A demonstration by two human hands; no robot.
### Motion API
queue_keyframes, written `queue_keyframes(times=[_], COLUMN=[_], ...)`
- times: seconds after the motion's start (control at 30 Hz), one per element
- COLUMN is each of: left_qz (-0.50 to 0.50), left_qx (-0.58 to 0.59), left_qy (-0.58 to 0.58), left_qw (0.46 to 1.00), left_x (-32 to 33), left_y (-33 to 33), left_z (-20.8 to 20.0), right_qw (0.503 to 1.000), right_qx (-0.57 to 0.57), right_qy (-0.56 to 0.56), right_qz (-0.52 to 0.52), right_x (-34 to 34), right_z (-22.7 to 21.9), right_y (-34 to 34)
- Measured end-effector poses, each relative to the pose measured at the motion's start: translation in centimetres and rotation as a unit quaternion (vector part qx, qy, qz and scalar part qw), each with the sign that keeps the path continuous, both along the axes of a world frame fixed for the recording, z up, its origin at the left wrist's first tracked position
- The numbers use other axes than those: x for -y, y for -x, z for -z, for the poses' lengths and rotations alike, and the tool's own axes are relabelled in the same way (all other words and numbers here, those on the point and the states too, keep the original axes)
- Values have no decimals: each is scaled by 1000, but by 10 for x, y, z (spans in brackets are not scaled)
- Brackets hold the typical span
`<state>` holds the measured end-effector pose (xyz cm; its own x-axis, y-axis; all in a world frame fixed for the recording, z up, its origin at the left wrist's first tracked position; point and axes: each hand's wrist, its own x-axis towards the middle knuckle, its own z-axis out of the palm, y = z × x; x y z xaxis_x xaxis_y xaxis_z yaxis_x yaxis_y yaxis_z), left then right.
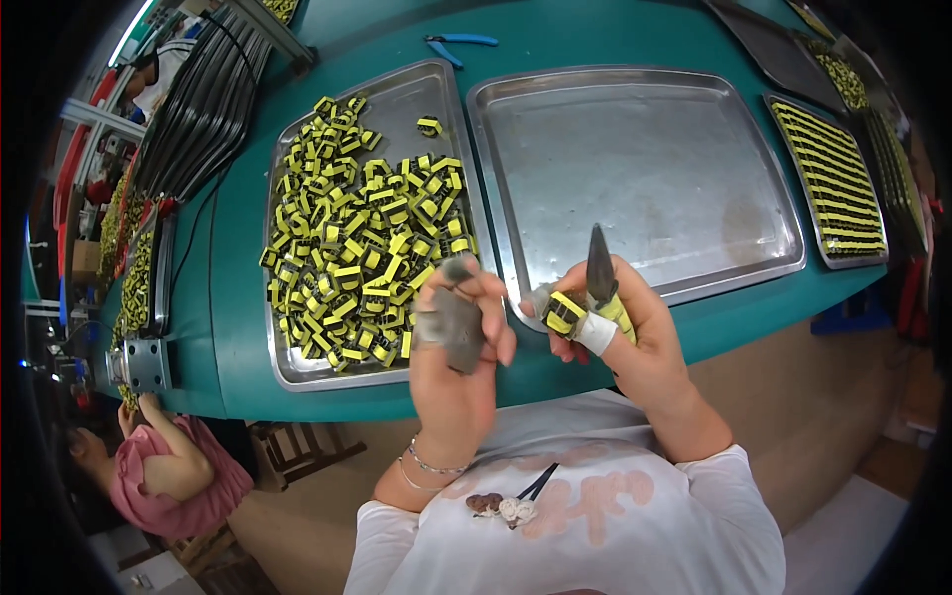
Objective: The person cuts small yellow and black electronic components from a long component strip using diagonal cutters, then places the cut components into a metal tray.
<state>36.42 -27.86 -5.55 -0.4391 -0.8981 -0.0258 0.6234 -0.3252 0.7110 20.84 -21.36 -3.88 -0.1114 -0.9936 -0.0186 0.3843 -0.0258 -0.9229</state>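
Observation:
My right hand is closed on a small yellow-and-black coil part, pinched at the fingertips. The same hand also holds a tool with a dark pointed blade and a yellow handle; the point faces away from me. White tape wraps the thumb. My left hand is raised to the left, over the near right corner of the full tray, its fingers partly curled and blurred. Grey covering or a flat grey piece shows across it; whether it is held or worn, I cannot tell.
A metal tray heaped with similar coil parts lies at left. Beside it sits a bare metal tray. Blue-handled pliers lie behind. At right, another tray holds parts in rows. A person in pink works at far left.

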Motion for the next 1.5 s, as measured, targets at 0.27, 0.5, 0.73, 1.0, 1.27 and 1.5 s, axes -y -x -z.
queue_keyframes(times=[0.27,0.5,0.73,1.0,1.27,1.5], left_qz=[12,7,36,8,33,6], left_qx=[-64,35,65,131,158,149], left_qy=[22,71,120,105,110,273], left_qw=[998,997,990,986,981,950], left_x=[-4,-8,-8,-12,-13,-8], left_y=[17,21,16,22,18,10], left_z=[-15,-20,-14,-18,-15,10], right_qw=[933,928,882,910,924,933], right_qx=[-305,-310,-415,-364,-331,-308], right_qy=[184,189,206,184,180,178], right_qz=[49,81,88,76,62,60], right_x=[9,10,8,10,14,8], right_z=[8,12,0,3,13,9], right_y=[-12,-18,-16,-15,-13,-16])
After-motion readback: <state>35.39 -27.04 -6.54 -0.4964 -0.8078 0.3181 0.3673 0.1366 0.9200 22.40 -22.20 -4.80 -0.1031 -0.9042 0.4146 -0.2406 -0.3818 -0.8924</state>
